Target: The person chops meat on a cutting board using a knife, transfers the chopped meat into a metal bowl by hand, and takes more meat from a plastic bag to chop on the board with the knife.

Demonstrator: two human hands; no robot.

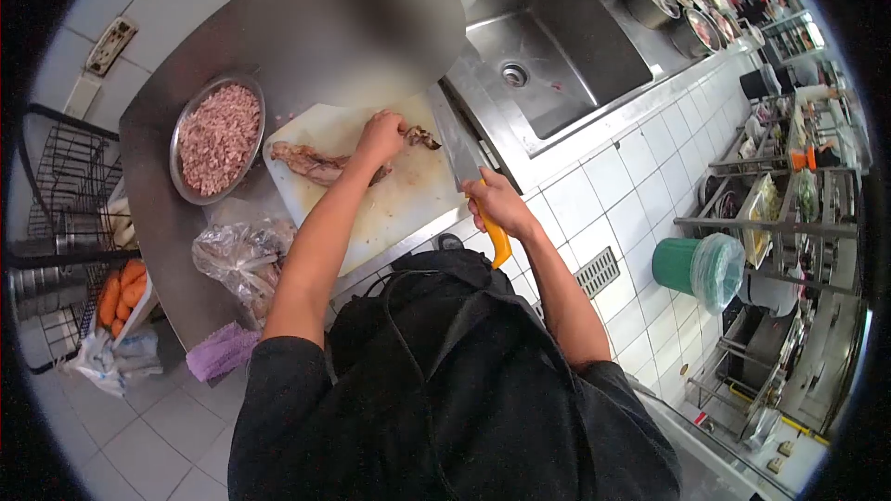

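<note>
On a white cutting board (413,209) lies a long piece of meat (316,165), its left end uncovered. My left hand (382,136) is closed over the meat's right part, beside a small dark-tipped piece (422,137); its fingertips are partly hidden. My right hand (501,204) grips the yellow handle of a large knife (457,141), whose blade points up and away along the board's right edge. The blade is apart from the meat.
A metal bowl of chopped pink meat (219,139) stands left on the steel counter (153,158). Near it lie a plastic bag (243,255) and a purple cloth (223,350). The sink (580,65) is at upper right. A blurred patch hides the area beyond the board.
</note>
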